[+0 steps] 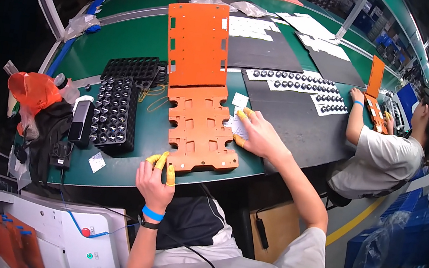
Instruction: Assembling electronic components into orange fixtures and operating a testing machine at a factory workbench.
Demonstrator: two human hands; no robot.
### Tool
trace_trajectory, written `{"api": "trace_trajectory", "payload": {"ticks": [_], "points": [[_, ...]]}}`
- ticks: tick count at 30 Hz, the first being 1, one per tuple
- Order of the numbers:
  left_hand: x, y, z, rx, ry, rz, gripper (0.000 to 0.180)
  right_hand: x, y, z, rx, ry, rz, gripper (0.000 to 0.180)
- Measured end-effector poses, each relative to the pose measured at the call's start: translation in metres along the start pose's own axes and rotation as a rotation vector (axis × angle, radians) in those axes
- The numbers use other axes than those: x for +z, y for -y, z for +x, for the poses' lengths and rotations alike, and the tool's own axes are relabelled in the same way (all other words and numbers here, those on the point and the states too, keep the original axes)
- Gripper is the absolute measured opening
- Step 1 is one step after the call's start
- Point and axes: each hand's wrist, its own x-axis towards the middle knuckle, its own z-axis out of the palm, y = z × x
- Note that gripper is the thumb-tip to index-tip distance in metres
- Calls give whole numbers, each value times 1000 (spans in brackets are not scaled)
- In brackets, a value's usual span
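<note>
The flat orange slotted fixture plate [201, 132] is steadied at its near edge by the loosely curled left hand [156, 178], while small white labels [238, 126] beside it are pressed under the spread right hand [258, 134]; picking one calls for a pinch.

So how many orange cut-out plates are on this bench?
4: one flat by the person's hands, one propped behind it, and one flat and one upright by the co-worker. Others may be hidden.

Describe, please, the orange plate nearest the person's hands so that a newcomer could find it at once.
On the green workbench, look just ahead of the left hand and beside the right hand. The lower orange plate lies flat there. Unlike the smoother upper orange panel behind it, it has notched edges and many rectangular cut-outs.
</note>
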Motion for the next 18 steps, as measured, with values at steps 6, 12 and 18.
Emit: {"api": "trace_trajectory", "payload": {"ticks": [6,12,18], "points": [[-2,0,-1,4,0,-38,32,21,-15,9,-314,-138,-467,42],[-4,-4,-1,-5,4,-59,30,11,-14,9,-355,-28,-632,29],[-13,0,-1,-18,9,-95,29,22,-2,26,-343,-107,-683,17]]}}
